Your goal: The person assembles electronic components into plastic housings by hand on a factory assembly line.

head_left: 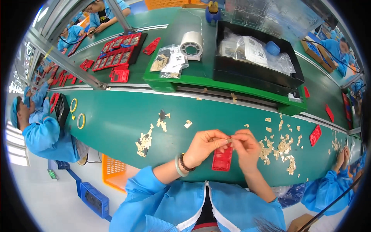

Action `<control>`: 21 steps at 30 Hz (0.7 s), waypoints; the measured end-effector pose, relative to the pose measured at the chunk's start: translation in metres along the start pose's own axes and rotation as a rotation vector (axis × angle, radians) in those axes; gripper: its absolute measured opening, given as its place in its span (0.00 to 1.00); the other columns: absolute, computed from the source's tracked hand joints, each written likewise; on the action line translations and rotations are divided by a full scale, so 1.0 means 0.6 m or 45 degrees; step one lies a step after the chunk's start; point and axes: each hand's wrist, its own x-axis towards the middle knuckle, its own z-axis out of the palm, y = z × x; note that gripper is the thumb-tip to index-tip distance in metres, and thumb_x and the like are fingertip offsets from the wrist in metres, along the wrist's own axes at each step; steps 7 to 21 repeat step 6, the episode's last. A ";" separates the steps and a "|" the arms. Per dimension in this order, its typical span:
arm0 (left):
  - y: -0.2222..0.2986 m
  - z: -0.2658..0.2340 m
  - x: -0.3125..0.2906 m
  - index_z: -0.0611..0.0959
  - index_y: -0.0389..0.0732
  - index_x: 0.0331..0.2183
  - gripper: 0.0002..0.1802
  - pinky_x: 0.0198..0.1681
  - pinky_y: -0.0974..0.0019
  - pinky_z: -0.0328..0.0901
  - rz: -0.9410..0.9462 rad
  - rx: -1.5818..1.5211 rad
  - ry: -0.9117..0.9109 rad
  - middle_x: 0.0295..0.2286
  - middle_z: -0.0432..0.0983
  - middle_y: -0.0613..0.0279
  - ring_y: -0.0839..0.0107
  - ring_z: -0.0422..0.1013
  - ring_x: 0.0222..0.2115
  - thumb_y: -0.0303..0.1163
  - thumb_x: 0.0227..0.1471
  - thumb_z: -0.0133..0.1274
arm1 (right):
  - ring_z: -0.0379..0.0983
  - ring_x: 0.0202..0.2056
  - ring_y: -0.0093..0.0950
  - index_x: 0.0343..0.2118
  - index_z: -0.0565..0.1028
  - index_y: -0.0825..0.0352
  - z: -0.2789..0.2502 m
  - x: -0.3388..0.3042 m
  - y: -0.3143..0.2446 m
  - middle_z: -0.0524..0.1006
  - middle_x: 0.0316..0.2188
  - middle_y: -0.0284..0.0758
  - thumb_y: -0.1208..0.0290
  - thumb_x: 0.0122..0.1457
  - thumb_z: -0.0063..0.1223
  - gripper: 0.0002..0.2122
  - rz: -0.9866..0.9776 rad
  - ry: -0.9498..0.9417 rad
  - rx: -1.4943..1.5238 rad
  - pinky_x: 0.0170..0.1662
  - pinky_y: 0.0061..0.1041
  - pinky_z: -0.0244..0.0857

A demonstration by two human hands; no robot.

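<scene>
My left hand (206, 147) and my right hand (246, 150) meet above the green bench, fingertips pinched together. Between them is a small pale piece (229, 140), mostly hidden by the fingers, so its kind cannot be made out. Just below the hands a red plastic case-like part (222, 159) lies on the bench, partly covered by my fingers. Beside my right hand spreads a loose pile of small cream-coloured pieces (284, 146). Farther left of my left hand lie a smaller scatter of cream and dark pieces (143, 144) and another small cluster (163, 125).
Another red part (315, 135) lies at the right. Beyond the bench edge, a raised green shelf bears a black bin (259, 73) of bagged parts and a white roll (191, 45). Yellow tape rings (81, 120) lie left. Co-workers sit at both sides; an orange crate (114, 170) stands below.
</scene>
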 end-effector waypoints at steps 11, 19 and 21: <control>0.014 -0.017 -0.018 0.81 0.33 0.37 0.08 0.28 0.78 0.69 -0.046 0.341 0.007 0.27 0.79 0.63 0.80 0.73 0.25 0.28 0.57 0.53 | 0.73 0.26 0.26 0.38 0.79 0.62 -0.002 0.017 -0.007 0.74 0.35 0.34 0.79 0.49 0.63 0.12 -0.665 -0.020 -0.880 0.27 0.21 0.69; 0.014 -0.017 -0.018 0.81 0.33 0.37 0.08 0.28 0.78 0.69 -0.046 0.341 0.007 0.27 0.79 0.63 0.80 0.73 0.25 0.28 0.57 0.53 | 0.73 0.26 0.26 0.38 0.79 0.62 -0.002 0.017 -0.007 0.74 0.35 0.34 0.79 0.49 0.63 0.12 -0.665 -0.020 -0.880 0.27 0.21 0.69; 0.014 -0.017 -0.018 0.81 0.33 0.37 0.08 0.28 0.78 0.69 -0.046 0.341 0.007 0.27 0.79 0.63 0.80 0.73 0.25 0.28 0.57 0.53 | 0.73 0.26 0.26 0.38 0.79 0.62 -0.002 0.017 -0.007 0.74 0.35 0.34 0.79 0.49 0.63 0.12 -0.665 -0.020 -0.880 0.27 0.21 0.69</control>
